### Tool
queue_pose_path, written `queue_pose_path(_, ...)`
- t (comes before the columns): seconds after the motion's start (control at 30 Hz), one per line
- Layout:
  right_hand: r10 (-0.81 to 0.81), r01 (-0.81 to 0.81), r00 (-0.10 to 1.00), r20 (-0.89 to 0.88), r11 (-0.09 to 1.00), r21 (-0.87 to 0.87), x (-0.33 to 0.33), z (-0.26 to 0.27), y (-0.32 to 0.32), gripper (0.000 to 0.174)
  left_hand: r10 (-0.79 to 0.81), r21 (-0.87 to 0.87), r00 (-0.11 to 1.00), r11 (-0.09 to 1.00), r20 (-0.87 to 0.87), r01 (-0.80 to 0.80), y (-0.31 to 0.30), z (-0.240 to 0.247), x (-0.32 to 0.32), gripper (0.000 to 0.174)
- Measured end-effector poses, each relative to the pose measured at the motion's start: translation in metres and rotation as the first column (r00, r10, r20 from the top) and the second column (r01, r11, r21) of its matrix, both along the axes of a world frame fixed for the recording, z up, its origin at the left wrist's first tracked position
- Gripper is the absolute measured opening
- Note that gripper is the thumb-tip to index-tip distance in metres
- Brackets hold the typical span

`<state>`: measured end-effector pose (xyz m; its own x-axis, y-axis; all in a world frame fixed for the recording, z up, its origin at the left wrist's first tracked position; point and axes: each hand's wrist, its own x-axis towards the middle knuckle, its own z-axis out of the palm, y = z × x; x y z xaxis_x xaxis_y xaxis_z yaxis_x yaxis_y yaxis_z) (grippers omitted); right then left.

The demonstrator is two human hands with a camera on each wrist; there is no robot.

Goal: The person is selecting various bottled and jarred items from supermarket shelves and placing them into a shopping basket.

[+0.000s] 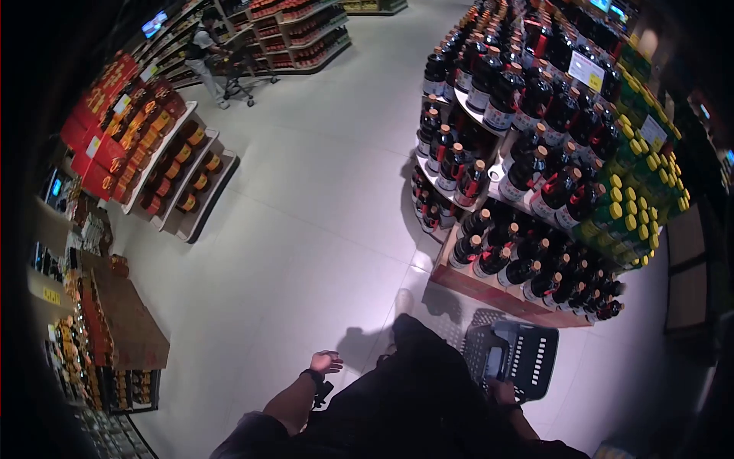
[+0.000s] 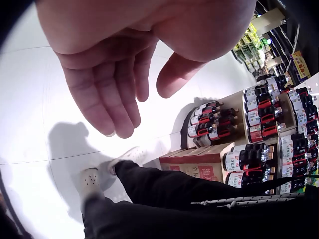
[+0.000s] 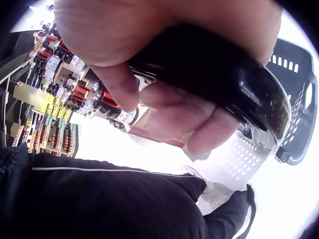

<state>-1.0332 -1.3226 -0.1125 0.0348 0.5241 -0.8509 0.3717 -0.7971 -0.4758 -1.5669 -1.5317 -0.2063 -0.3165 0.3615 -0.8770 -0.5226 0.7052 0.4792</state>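
My right hand (image 1: 502, 392) grips the handle of a dark grey plastic shopping basket (image 1: 547, 363) low at my right side. In the right wrist view the fingers curl round the thick, glossy black handle (image 3: 214, 74), and the slotted wall of the basket shows behind it. Little of the basket's inside can be seen. My left hand (image 1: 327, 362) hangs free over the floor on the other side, holding nothing. Seen from the left wrist, its fingers (image 2: 102, 94) are loosely bent with the thumb apart from them.
To the right, a tiered display of dark bottles (image 1: 527, 176) rises behind a low carton (image 1: 497, 294) of more bottles. Yellow-capped bottles (image 1: 627, 206) stand beyond it. A jar shelf (image 1: 187, 176) and a brown carton (image 1: 126, 314) are on the left. A person (image 1: 205, 57) with a cart stands far off.
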Motion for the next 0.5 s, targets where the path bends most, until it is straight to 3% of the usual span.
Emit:
queue_pose_path(0.07, 0.093, -0.091, 0.994, -0.062, 0.995, 0.035, -0.041, 0.025, 0.011, 0.02, -0.033, 0.036, 0.999, 0.999, 0.016, 0.033, 0.021, 0.003, -0.019, 0.037)
queue_pose_path(0.17, 0.217, -0.201, 0.975, -0.05, 0.954, 0.222, -0.08, -0.004, 0.027, 0.02, -0.11, 0.058, 0.994, 0.992, -0.018, 0.111, 0.049, -0.001, -0.053, 0.036)
queue_pose_path(0.27, -0.1, 0.126, 0.979, -0.176, 0.981, 0.144, -0.13, -0.014, 0.046, 0.017, -0.07, 0.121, 0.993, 0.991, 0.097, 0.058, 0.062, -0.011, -0.102, 0.036)
queue_pose_path(0.37, -0.254, 0.241, 0.965, 0.062, 0.957, 0.163, -0.143, -0.064, 0.051, 0.022, -0.109, -0.005, 0.994, 0.994, -0.002, 0.109, 0.09, 0.007, -0.141, 0.031)
queue_pose_path(0.4, -0.191, 0.124, 0.954, 0.232, 0.953, 0.276, -0.153, -0.048, 0.054, 0.038, -0.127, -0.042, 0.992, 0.991, -0.023, 0.126, 0.097, 0.01, -0.157, 0.03)
queue_pose_path(0.43, -0.107, 0.02, 0.88, 0.463, 0.982, 0.189, -0.15, -0.071, 0.05, 0.055, -0.469, 0.029, 0.858, 0.874, -0.208, 0.485, 0.096, 0.003, -0.18, 0.029)
queue_pose_path(0.5, -0.173, 0.109, 0.816, 0.552, 0.983, 0.146, -0.14, -0.097, 0.033, 0.054, -0.735, 0.008, 0.56, 0.604, -0.382, 0.797, 0.099, -0.01, -0.228, 0.027)
